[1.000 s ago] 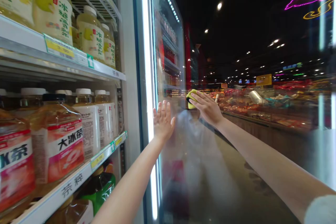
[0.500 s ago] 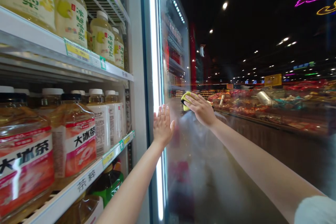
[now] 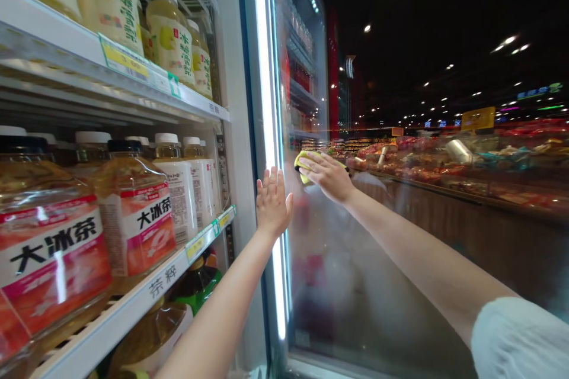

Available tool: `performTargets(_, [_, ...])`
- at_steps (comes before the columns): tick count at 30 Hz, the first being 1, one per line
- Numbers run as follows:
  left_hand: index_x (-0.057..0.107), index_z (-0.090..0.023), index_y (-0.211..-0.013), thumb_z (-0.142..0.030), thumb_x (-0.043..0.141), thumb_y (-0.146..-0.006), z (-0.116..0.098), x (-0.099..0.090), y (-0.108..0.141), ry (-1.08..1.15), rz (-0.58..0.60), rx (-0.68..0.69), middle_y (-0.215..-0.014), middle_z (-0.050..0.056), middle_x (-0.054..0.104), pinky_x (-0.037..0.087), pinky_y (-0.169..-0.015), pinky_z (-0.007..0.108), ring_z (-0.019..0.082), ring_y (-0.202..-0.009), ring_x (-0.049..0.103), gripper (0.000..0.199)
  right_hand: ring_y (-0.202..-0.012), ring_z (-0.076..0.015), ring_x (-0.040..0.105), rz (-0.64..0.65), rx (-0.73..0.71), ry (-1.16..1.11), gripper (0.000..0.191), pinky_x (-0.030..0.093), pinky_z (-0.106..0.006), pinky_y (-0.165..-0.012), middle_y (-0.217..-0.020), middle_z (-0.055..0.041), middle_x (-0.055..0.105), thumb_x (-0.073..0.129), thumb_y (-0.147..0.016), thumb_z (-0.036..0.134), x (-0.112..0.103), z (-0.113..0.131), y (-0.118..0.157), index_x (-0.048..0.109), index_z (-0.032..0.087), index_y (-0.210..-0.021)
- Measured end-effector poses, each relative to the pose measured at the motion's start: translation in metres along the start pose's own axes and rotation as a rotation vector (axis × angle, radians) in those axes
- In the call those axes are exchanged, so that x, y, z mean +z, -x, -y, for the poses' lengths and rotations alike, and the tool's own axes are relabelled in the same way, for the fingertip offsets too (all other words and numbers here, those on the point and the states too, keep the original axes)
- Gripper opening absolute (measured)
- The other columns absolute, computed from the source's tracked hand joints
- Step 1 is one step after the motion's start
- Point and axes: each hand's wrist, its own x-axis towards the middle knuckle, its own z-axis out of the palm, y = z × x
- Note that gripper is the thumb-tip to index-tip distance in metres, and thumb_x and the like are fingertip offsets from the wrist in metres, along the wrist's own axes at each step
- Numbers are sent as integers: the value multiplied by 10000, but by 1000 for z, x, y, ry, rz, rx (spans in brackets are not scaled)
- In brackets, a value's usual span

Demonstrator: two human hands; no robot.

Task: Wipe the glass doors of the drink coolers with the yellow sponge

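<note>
My right hand (image 3: 329,179) presses a yellow-green cleaning cloth (image 3: 304,161) with dark edging against the glass door (image 3: 355,284). Its fingers lie stretched over the cloth and hide part of it. To the left, my left hand (image 3: 272,204) rests flat at the door's edge, over the bright light strip (image 3: 268,71), with its fingers straight and nothing in them. The glass looks hazy below the cloth and carries reflections.
Left of the door, shelves hold pear drink bottles (image 3: 171,38) above and red-labelled tea bottles (image 3: 146,219) below. Price tags line the white shelf edge (image 3: 164,281). Through the glass appear heaped goods (image 3: 489,154) and ceiling lights.
My right hand and the cloth have slid left across the glass, closer to the light strip. My left hand stays at the door edge. The view has tilted down slightly and shifted.
</note>
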Motion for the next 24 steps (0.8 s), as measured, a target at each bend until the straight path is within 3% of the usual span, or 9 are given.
performTargets(4, [247,-101,-1608,-317,441,-998,3,-3,2,-3,10,-22,-1693,185,222,161,-1285,549,296,-1588,132,676,-1497,-245,406,-17,120,15,374,362,-464,-1246,-1565,-35,499,469,-1051,205,15,16,-35,630,229,-1387])
performTargets(8, [248,-113,-1611,-316,435,-1000,5,-1,8,0,17,-24,-1692,180,230,165,-1287,543,293,-1587,143,670,-1478,-218,436,38,-32,-43,363,371,-441,-1246,-1537,-13,538,494,-1038,190,23,33,-14,649,245,-1361])
performTargets(12, [218,-124,-1621,-322,425,-1004,8,0,15,14,35,-14,-1697,174,213,168,-1286,548,293,-1589,127,680,-1457,-186,466,42,-58,-48,351,363,-454,-1250,-1494,16,585,475,-1045,197,14,18,0,677,281,-1319])
performTargets(16, [119,-161,-1642,-312,430,-999,10,-1,16,28,18,-20,-1707,151,189,139,-1293,548,276,-1594,92,730,-1503,-226,395,-29,95,3,380,345,-494,-1255,-1536,-18,540,420,-1061,238,17,9,-39,642,245,-1369])
performTargets(19, [81,-159,-1645,-310,421,-1001,9,-1,15,31,-1,-29,-1707,149,186,136,-1295,545,270,-1594,86,743,-1536,-227,324,-29,127,-8,403,271,-490,-1292,-1565,-16,502,422,-1056,234,32,31,-56,610,255,-1412])
performTargets(22, [128,-130,-1637,-304,414,-1003,8,-1,17,27,4,-41,-1700,159,210,144,-1296,538,272,-1592,106,717,-1532,-212,330,40,46,-34,395,249,-453,-1307,-1568,-2,495,436,-1052,219,42,55,-32,624,264,-1397])
performTargets(24, [165,-118,-1630,-297,413,-1002,8,0,20,23,14,-45,-1697,163,221,150,-1295,535,274,-1590,121,698,-1508,-198,378,85,-36,-51,382,286,-431,-1296,-1554,15,511,448,-1050,208,40,58,-4,643,276,-1372])
